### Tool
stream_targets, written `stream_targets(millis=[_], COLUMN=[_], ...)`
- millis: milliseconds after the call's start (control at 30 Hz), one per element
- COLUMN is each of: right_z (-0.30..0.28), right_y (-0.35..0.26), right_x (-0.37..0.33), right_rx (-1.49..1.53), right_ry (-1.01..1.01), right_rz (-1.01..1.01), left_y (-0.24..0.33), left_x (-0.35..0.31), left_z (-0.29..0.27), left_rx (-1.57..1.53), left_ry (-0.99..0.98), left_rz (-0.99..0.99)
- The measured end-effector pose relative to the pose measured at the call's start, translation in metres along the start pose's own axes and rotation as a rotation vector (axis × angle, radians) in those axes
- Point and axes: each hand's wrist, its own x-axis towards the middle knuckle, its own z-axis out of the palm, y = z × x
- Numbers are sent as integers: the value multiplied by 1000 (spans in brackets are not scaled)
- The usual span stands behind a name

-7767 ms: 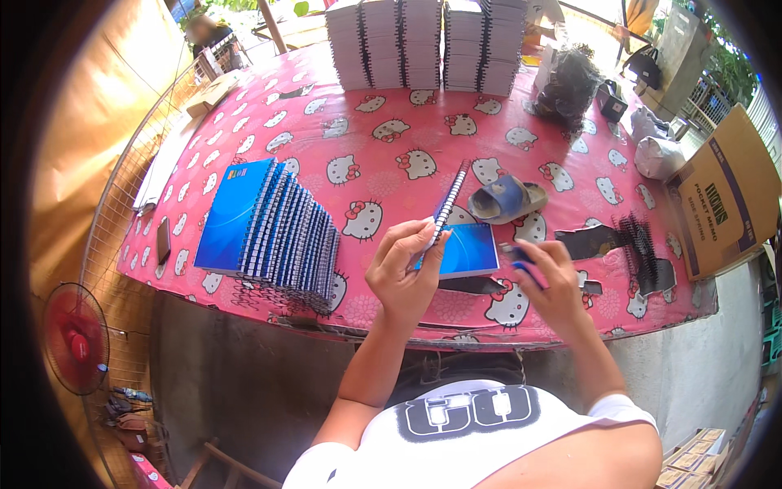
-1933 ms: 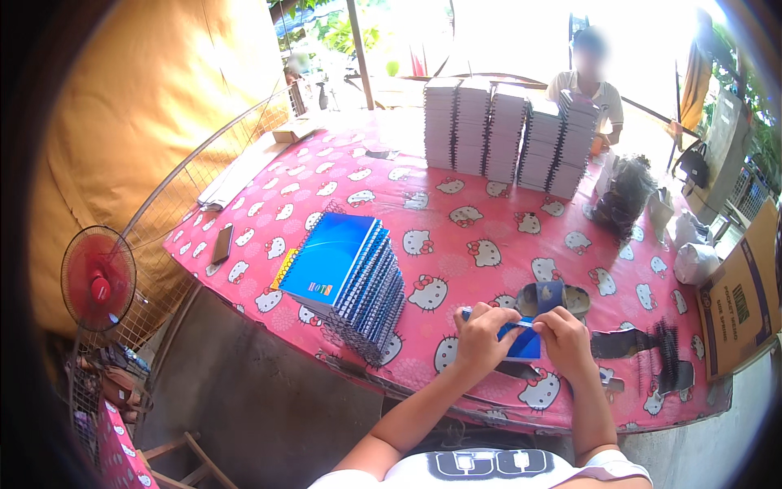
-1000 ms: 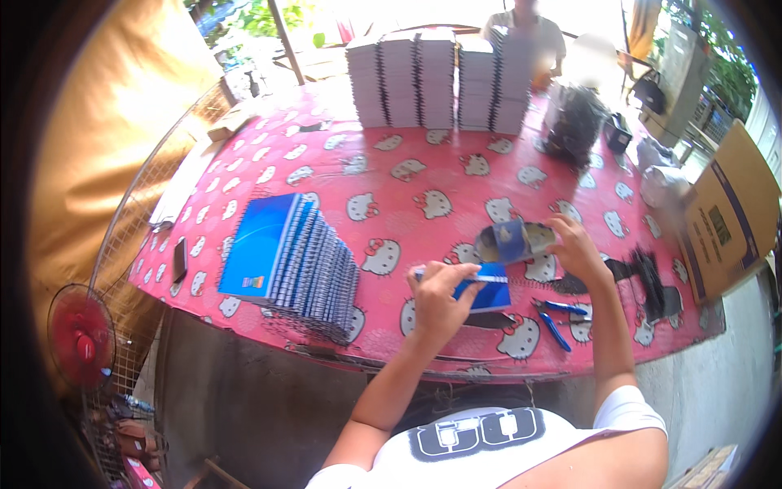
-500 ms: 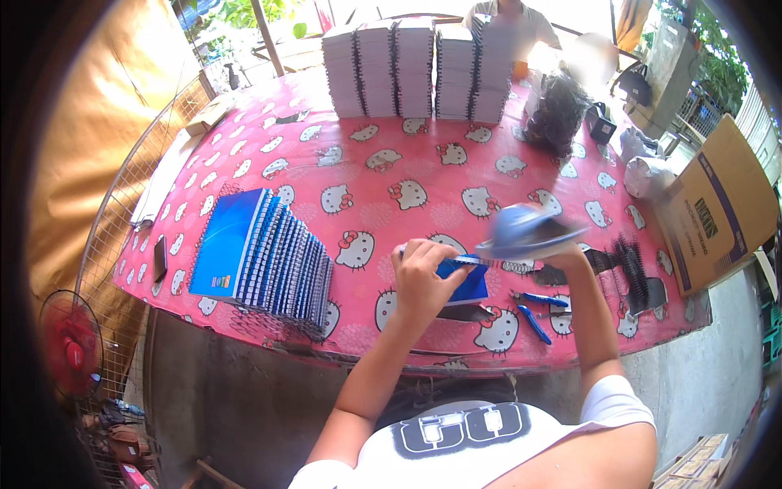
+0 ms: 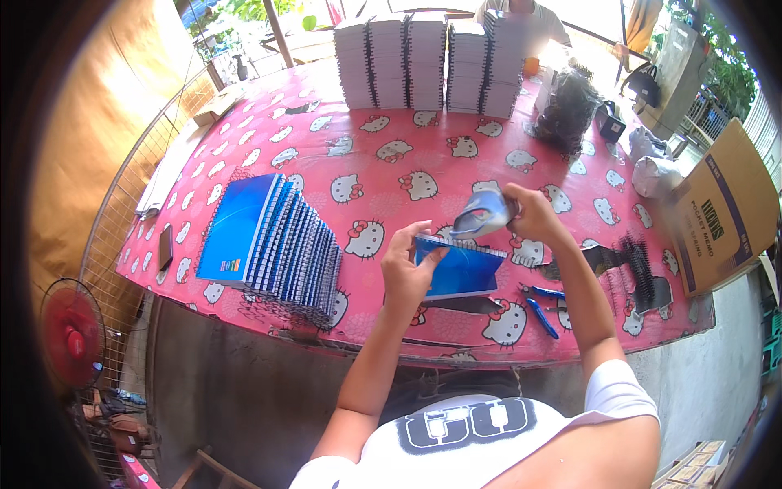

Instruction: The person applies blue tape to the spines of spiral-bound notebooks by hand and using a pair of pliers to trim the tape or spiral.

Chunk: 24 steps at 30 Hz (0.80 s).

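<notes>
My left hand (image 5: pixel 409 265) grips the left end of a blue notebook (image 5: pixel 464 270), thumb across its top edge. The notebook is tilted up over the near part of the table, with its holed or coiled edge along the top. In my right hand (image 5: pixel 533 213) is a rounded blue-and-grey object (image 5: pixel 482 213), smeared by motion; its kind cannot be made out. It is just above the notebook's top edge, and whether the two touch is unclear. Blue-handled pliers (image 5: pixel 542 318) lie to the right of the notebook.
A stack of blue spiral notebooks (image 5: pixel 244 232) stands at the left. Tall stacks of bound white pages (image 5: pixel 395 65) line the far side. Black coils (image 5: pixel 637 269), a black plastic bag (image 5: pixel 568 106) and a cardboard box (image 5: pixel 721 212) are at the right. A person (image 5: pixel 538 20) is beyond the table.
My right hand has moved left and up, bringing the blue-and-grey object over the notebook's top edge. The notebook is now raised more, showing more of its blue cover. The view has shifted slightly.
</notes>
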Motion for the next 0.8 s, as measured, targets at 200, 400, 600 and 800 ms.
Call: stream_targets(millis=[200, 400, 600, 800], right_z=[7, 16, 15, 21], right_y=[-19, -9, 45, 9], right_x=[0, 1, -67, -183], right_rx=[653, -220, -585, -284], right_ry=[-167, 137, 341, 104], right_rz=[-71, 20, 29, 93], left_y=[0, -11, -6, -5], left_x=[-3, -5, -3, -2], left_z=[-11, -22, -20, -12], left_rx=[-261, -295, -548, -692], left_ry=[1, -35, -87, -43], left_rz=[-183, -326, -305, -292])
